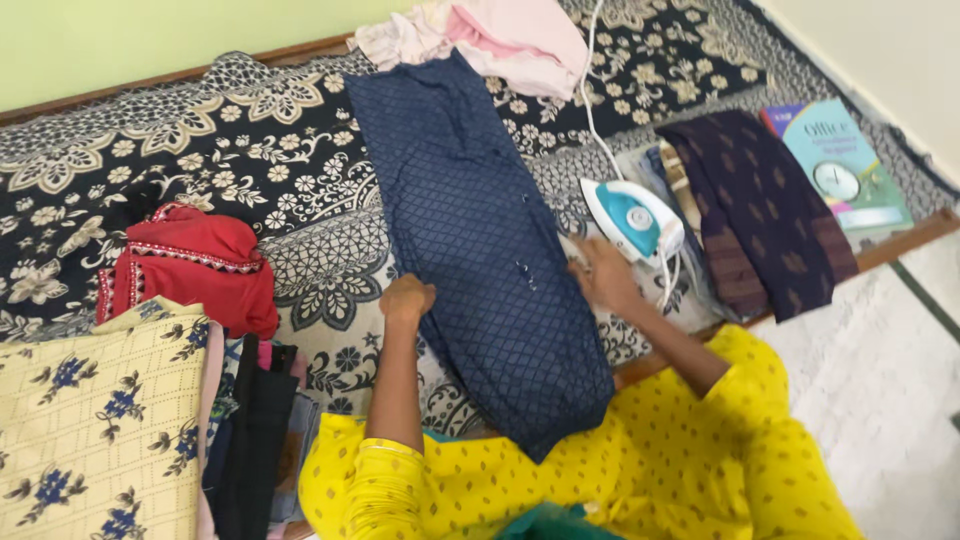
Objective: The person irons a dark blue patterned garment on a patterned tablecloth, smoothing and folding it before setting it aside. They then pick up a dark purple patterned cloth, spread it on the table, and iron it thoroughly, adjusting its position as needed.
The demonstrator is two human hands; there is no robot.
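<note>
A bed (180, 150) covered with a black-and-cream floral spread is filling the view, with a pale green wall behind it and a light floor to the right. The left hand (406, 297) is resting curled, fingers pressed together, on the left edge of the navy cloth (480, 250); whether it is pinching the fabric I cannot tell. The right hand (600, 272) is lying on the right edge, fingers bent against the cloth, just beside the iron (632, 218). The cloth is lying flat and lengthwise down the middle of the bed, its near end hanging towards the person's yellow sleeves. It is looking thin, soft and light, likely to slide and wrinkle if tugged from one side, so the two long edges or the corners seem the best places to hold. The iron is sitting on its base, its white cord (592, 90) trailing up. A red garment (195, 265), a yellow flowered cloth (95, 420), pink clothes (500, 35), a dark folded garment (760, 210) and a book (840, 165) are lying around
</note>
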